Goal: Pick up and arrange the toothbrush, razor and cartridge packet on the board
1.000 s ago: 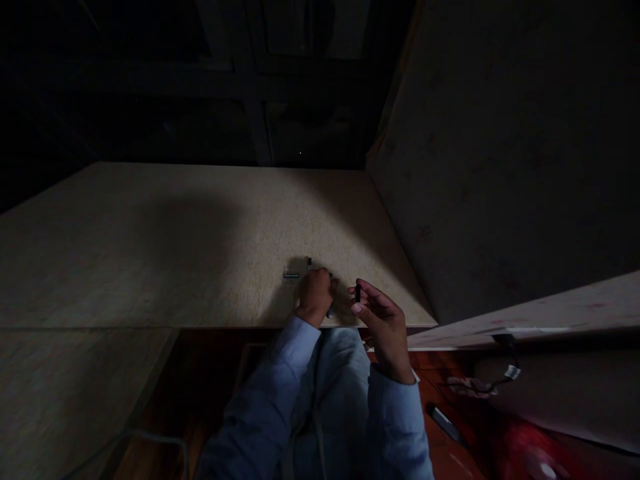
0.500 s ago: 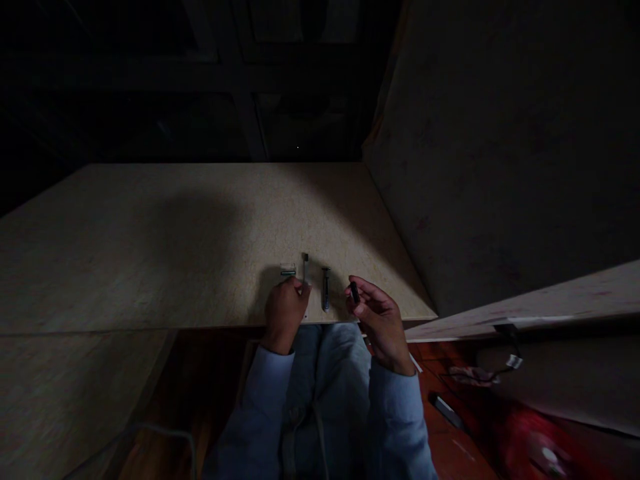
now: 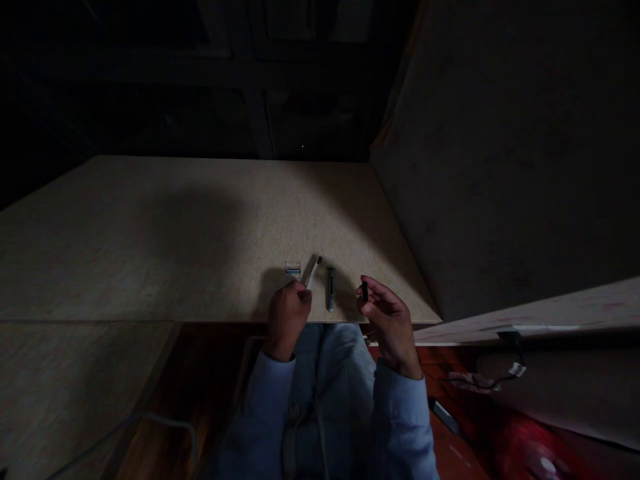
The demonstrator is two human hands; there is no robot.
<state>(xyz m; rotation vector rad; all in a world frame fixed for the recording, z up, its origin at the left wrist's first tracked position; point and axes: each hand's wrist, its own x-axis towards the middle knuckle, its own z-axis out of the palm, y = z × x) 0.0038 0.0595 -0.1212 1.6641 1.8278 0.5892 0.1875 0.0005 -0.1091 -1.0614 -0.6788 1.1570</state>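
My left hand (image 3: 289, 313) is closed around a toothbrush (image 3: 313, 273). The brush has a pale handle and dark bristles, and its head tilts up to the right. Just beyond that hand lies a small clear case (image 3: 293, 268) with a blue-green strip. A razor (image 3: 331, 291) rests on the table between my hands, its head pointing away from me. My right hand (image 3: 390, 320) pinches a small black piece (image 3: 365, 291) between thumb and fingers; what kind of piece it is cannot be made out.
The pale table (image 3: 210, 220) meets a wall (image 3: 500, 160) on the right. A second, lower-looking surface (image 3: 65, 387) lies at the left. A cable (image 3: 165, 419), a dark oblong object (image 3: 444, 415) and a red item (image 3: 535, 447) show lower down.
The toothbrush has turned from nearly straight up to leaning right. The black piece stays in my right hand and is now more upright. The whole view has shifted slightly.
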